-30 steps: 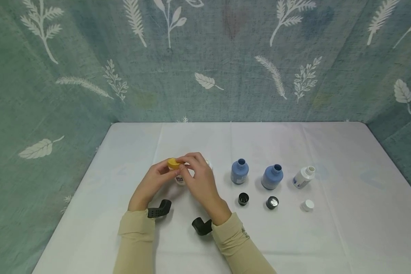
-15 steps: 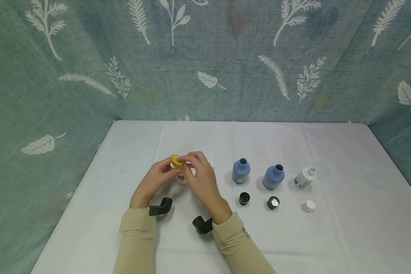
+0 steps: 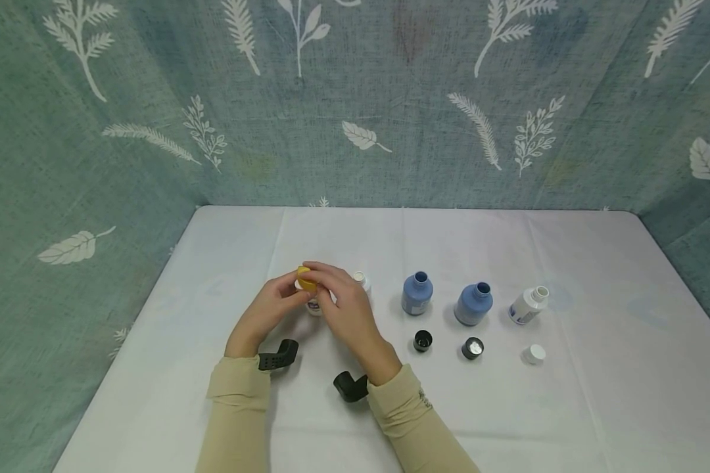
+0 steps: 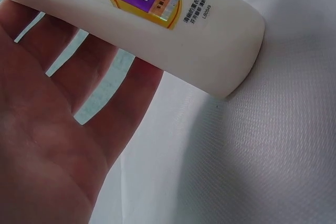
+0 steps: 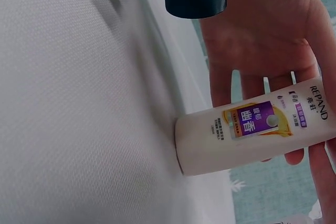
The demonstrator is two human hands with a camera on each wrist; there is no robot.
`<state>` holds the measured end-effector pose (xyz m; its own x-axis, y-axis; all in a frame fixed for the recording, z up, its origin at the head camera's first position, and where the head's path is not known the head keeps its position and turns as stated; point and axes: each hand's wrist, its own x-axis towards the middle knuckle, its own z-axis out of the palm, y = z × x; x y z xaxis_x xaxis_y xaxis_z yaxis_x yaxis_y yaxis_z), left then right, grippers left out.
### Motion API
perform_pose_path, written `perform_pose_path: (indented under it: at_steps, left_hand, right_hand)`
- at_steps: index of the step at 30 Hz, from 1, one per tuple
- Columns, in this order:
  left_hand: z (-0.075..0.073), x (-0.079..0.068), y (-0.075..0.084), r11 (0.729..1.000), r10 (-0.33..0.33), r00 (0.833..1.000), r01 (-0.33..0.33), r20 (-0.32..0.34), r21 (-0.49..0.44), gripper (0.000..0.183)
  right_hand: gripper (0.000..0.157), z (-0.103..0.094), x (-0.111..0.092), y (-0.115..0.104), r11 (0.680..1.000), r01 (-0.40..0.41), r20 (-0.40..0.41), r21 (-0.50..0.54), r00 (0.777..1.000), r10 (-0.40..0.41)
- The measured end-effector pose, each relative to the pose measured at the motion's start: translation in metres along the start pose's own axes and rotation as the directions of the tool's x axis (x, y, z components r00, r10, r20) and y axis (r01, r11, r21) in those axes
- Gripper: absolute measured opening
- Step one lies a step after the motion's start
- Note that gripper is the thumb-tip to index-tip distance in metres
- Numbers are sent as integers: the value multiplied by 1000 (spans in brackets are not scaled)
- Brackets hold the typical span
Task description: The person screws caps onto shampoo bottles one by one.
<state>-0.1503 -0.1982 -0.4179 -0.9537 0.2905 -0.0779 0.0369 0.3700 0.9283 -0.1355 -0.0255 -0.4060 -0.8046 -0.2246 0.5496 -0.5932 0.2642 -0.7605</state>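
In the head view my left hand (image 3: 263, 309) holds a white toiletry bottle (image 3: 313, 307), whose body is mostly hidden by both hands. The bottle (image 5: 252, 127) carries a purple label and stands with its base on or near the cloth. My left fingers (image 4: 123, 106) lie behind it, holding it toward the top. On its top sits a yellow cap (image 3: 306, 281), which my right hand (image 3: 349, 309) pinches between thumb and fingers; the fingers partly cover it. Whether the cap is seated or loose cannot be told.
An open white bottle (image 3: 359, 278) stands just behind my right hand. To the right are two open blue bottles (image 3: 417, 295) and another open white bottle (image 3: 528, 305). Two black caps (image 3: 472, 348) and a white cap (image 3: 534, 355) lie in front on the white tablecloth (image 3: 449, 420).
My right fingers have shifted over the yellow cap and cover more of it. The cap shows at a different angle. My left hand keeps nearly the same place.
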Motion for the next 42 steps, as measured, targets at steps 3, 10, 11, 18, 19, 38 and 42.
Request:
perform_pose_path:
  at_steps: [3,10,11,18,19,38,42]
  left_hand:
    - [0,0,-2,1000,11,1000,-11,-1,12,34]
    - [-1,-1,-1,999,22,999,-23,23,25,30]
    - [-1,-1,-1,999,21,999,-22,31,25,30]
    - [-4,-3,0,999,13,996,-9,87,-37,35]
    - [-4,-4,3,999,13,996,-9,94,-46,36]
    - [-2,-13,22,998,7,993,0,119,-66,38]
    - [-3,-8,9,998,-4,994,11,111,-59,37]
  right_hand:
    - [33,0,0,0,1000,1,10,2,1000,-1]
    - [35,0,-1,1,998,-35,88,54,996,30]
    - [35,0,-1,1,997,-38,101,71,994,31]
    - [36,-1,0,0,986,-67,156,154,987,43]
    - [36,-1,0,0,985,-72,158,155,986,47]
    - [38,1,-3,1,986,-109,161,123,983,88]
    - [38,1,-3,1,984,-124,159,131,982,102]
